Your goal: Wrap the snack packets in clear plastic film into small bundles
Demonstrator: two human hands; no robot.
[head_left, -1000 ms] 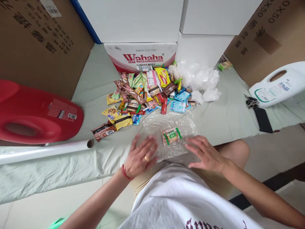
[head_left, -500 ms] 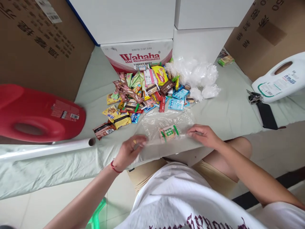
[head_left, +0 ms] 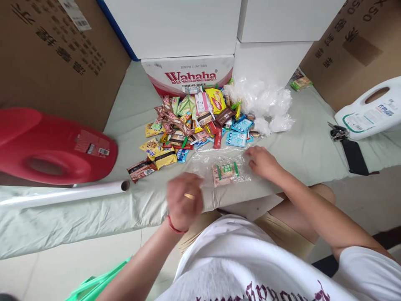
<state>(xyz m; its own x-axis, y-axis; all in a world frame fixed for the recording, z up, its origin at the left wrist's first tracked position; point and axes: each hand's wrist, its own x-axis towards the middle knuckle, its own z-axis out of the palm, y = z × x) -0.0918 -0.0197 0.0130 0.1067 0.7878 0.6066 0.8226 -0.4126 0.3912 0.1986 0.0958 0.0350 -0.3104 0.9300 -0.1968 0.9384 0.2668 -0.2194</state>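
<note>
Head-camera view showed brown cardboard cartons (head_left: 56, 54) and white boxes (head_left: 175, 25) standing well beyond both hands, with a red jug (head_left: 53, 146) lying on its side far out to the left of the left hand. A white jug (head_left: 369, 108) lay well off to the right of the right hand. Just beyond the hands spread a heap of snack packets (head_left: 194, 121), with crumpled clear plastic (head_left: 260, 100) beside it. A white tube (head_left: 62, 194) lay left of the left hand. Between the hands sat a clear plastic bag (head_left: 219, 163) on the pale green cloth (head_left: 300, 146), a green-banded snack packet (head_left: 226, 173) inside it. The right hand (head_left: 261, 162) rested on the bag's right edge, fingers curled down onto the film. The left hand (head_left: 184, 200), blurred, was loosely closed near the bag's left side; whether it gripped the film could not be told.
</note>
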